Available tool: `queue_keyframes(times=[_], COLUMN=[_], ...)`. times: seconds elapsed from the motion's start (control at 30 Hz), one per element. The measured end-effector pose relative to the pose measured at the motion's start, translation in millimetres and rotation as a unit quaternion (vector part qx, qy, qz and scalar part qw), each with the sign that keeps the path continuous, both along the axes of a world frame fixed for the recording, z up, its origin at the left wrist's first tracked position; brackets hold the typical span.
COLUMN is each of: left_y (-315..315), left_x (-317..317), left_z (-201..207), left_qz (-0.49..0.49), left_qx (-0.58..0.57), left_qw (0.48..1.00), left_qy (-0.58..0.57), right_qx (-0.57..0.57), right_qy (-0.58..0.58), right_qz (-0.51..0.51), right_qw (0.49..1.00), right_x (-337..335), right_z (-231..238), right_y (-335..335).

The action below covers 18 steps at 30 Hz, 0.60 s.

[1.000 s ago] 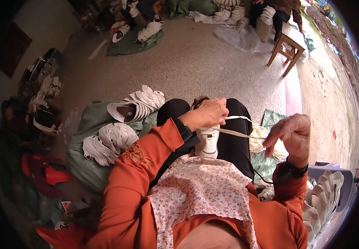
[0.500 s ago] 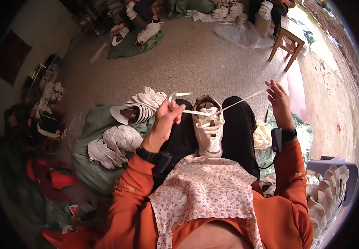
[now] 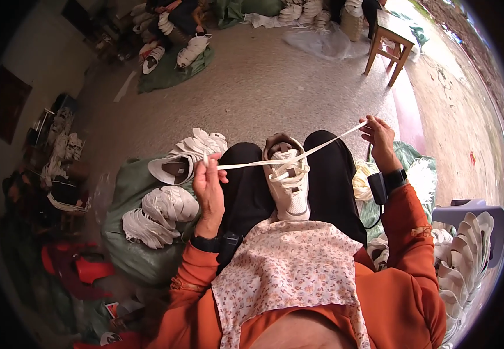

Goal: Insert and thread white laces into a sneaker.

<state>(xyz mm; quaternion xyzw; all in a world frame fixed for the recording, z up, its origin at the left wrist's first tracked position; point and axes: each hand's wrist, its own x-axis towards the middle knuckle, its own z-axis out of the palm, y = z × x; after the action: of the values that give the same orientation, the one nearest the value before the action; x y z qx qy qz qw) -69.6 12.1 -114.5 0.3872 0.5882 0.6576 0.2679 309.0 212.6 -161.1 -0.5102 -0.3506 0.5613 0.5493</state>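
Observation:
A white sneaker [image 3: 291, 189] with a brown-lined opening rests between my thighs, its toe toward me. Its pale shoelace [image 3: 330, 141] crosses over the tongue, and both ends stretch outward above the shoe. On the left, my left hand [image 3: 209, 189] pinches one lace end, fingers closed, beside my left knee. Farther out on the right, my right hand [image 3: 379, 137] grips the other end between thumb and fingers, higher than the shoe. The lace looks taut on both sides.
Stacked white shoe uppers [image 3: 162, 212] lie on a green sack [image 3: 121, 250] at my left. Bundled laces [image 3: 364, 179] are by my right knee. More uppers [image 3: 464, 267] pile against a grey plastic chair [image 3: 496, 224]. A wooden stool [image 3: 389, 49] stands far right; people sit far off.
My left hand has moved left and slightly nearer me, drawing its lace end out straighter. My right hand has shifted slightly left and still holds its end. The view has shifted a little.

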Motion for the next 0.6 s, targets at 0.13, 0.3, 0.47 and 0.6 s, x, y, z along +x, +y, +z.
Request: queue_keyframes(times=[0.13,0.3,0.47,0.6], left_y=[-10,-35,-54,-47], left_x=[-19,-49,-64,-65], left_z=[-10,-29,-29,1], left_qz=[0.016,-0.062,-0.054,-0.101], left_qx=[0.018,0.008,-0.115,-0.382], left_qw=[0.989,0.931,0.905,0.91], left_qy=[-0.143,-0.361,-0.406,-0.129], right_qx=[-0.011,-0.068,-0.1,-0.076], right_qy=[0.036,0.134,0.194,0.202], right_qz=[0.003,0.005,0.005,0.082], right_qw=[0.999,0.989,0.976,0.973], right_x=[-2,-16,-20,-16], right_z=[-6,-7,-20,-18], right_y=[-2,3,11,9])
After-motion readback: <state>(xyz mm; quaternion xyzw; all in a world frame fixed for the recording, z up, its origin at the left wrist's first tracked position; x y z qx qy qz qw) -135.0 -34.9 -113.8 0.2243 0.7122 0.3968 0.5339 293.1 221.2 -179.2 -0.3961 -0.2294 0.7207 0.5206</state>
